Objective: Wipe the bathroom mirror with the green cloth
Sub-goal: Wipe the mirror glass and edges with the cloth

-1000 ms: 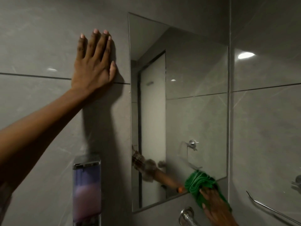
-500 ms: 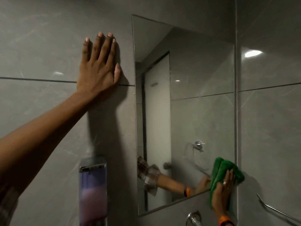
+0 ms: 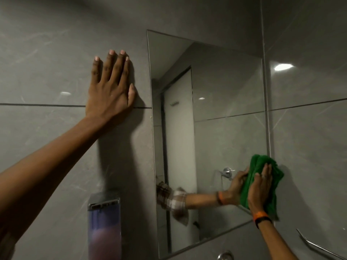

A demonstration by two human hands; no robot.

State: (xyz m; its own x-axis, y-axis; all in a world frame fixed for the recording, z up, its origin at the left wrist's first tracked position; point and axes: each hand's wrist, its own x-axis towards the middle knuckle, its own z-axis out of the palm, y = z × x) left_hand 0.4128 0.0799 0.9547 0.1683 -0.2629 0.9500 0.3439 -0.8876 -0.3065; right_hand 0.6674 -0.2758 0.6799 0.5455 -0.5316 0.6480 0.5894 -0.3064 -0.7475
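A frameless rectangular mirror (image 3: pixel 221 91) hangs on the grey tiled wall. My right hand (image 3: pixel 260 188) presses a bunched green cloth (image 3: pixel 262 164) flat against the mirror's lower right edge, partly over the wall beside it. An orange and black band sits on that wrist. The mirror reflects the hand, the forearm and a checked sleeve. My left hand (image 3: pixel 110 89) lies flat on the wall tile left of the mirror, fingers spread, holding nothing.
A soap dispenser (image 3: pixel 104 224) with purple liquid is fixed to the wall below my left arm. A chrome tap fitting (image 3: pixel 225 256) sits under the mirror. A metal rail (image 3: pixel 319 246) runs along the wall at lower right.
My right hand slid the cloth from the mirror's bottom right corner up along its right edge. My left hand stayed flat on the wall.
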